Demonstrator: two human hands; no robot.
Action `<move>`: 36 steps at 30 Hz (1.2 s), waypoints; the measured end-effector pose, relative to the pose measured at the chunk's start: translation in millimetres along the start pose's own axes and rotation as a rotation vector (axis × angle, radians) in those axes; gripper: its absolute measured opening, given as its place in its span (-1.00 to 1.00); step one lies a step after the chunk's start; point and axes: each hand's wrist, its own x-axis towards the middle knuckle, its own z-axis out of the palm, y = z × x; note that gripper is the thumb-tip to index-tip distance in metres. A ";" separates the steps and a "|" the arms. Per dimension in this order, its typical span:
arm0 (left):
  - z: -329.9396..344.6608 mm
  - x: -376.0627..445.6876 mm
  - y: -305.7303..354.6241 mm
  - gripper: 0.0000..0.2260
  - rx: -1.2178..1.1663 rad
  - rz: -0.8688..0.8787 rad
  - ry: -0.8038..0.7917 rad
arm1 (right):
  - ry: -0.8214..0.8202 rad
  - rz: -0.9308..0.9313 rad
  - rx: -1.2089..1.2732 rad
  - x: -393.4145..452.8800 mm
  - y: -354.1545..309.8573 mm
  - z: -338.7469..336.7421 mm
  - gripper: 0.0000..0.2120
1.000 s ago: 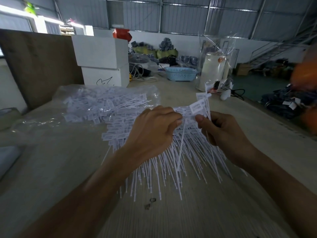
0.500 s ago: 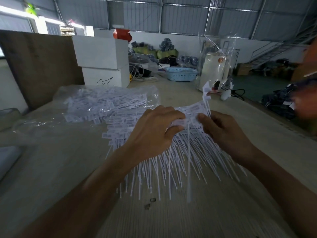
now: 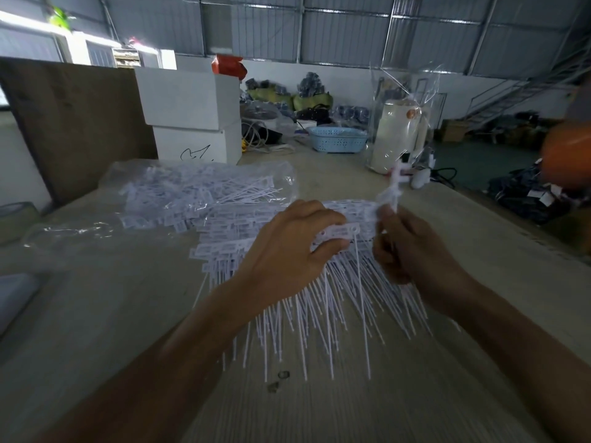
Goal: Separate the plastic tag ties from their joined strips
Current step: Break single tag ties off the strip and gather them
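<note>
Your left hand (image 3: 287,251) is curled over the head end of a white tag tie (image 3: 339,233), thumb under and fingers on top, pinching its flat label just left of the eyelet; the tie's thin tail (image 3: 363,314) hangs down toward you over the heap. Your right hand (image 3: 406,247) sits just beside the left, fingers curled, pinching the joined strip (image 3: 391,193), whose bare spine pokes up above your fingertips, slightly blurred. The tie and the strip sit between your two hands, close together; you can't tell whether they're touching. Under both hands lies the pile of loose tag ties (image 3: 319,302), labels toward the far side, tails fanned toward you across the bench (image 3: 112,314). Left of and behind the left hand, a clear plastic bag (image 3: 198,193) holds more tag ties, lying flat on the bench. Farther back stand two stacked white boxes (image 3: 192,113), a light blue basket (image 3: 339,139), and a white appliance wrapped in clear plastic (image 3: 399,132) well beyond the right hand. A brown board (image 3: 73,123) leans at the far left. Blurred orange shape (image 3: 566,155) at the right edge, can't tell what.
</note>
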 end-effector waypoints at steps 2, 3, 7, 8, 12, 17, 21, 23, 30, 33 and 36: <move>2.3 -0.9 3.4 -0.76 -0.013 -0.018 0.000 | -0.013 0.045 0.035 -3.1 0.5 13.7 -0.61; 3.3 -1.4 5.1 -0.77 -0.012 -0.031 0.003 | -0.024 0.063 0.059 -4.5 0.0 18.1 -0.60; 5.2 -1.5 7.8 -0.78 0.025 -0.053 0.037 | -0.072 0.113 0.171 -8.6 -6.9 20.9 -0.56; 5.3 -1.2 8.3 -0.78 0.033 -0.042 0.041 | -0.079 0.113 0.169 -8.7 -7.2 19.9 -0.56; 5.1 -1.0 10.4 -0.78 -0.006 0.024 0.036 | -0.100 0.128 0.143 -8.2 -7.0 18.1 -0.62; -4.0 1.5 6.7 -0.75 -0.064 0.014 0.025 | -0.044 0.124 0.290 -4.9 -9.7 8.8 -0.66; -4.3 -0.3 3.6 -0.71 -0.007 -0.061 -0.010 | -0.023 0.124 0.334 -3.1 -7.1 7.5 -0.64; -3.9 -0.4 4.5 -0.74 0.026 -0.053 0.030 | -0.033 0.150 0.321 -2.9 -4.8 10.3 -0.64; -2.4 -0.8 4.9 -0.77 0.178 0.089 0.139 | -0.063 0.177 0.284 -3.9 -9.3 8.3 -0.68; -2.6 -0.9 5.3 -0.78 0.163 0.089 0.120 | 0.021 0.061 0.088 -6.4 -12.6 9.9 -0.66; -3.6 -1.8 6.1 -0.79 0.112 0.075 0.102 | 0.052 -0.051 -0.001 -7.8 -14.6 11.9 -0.68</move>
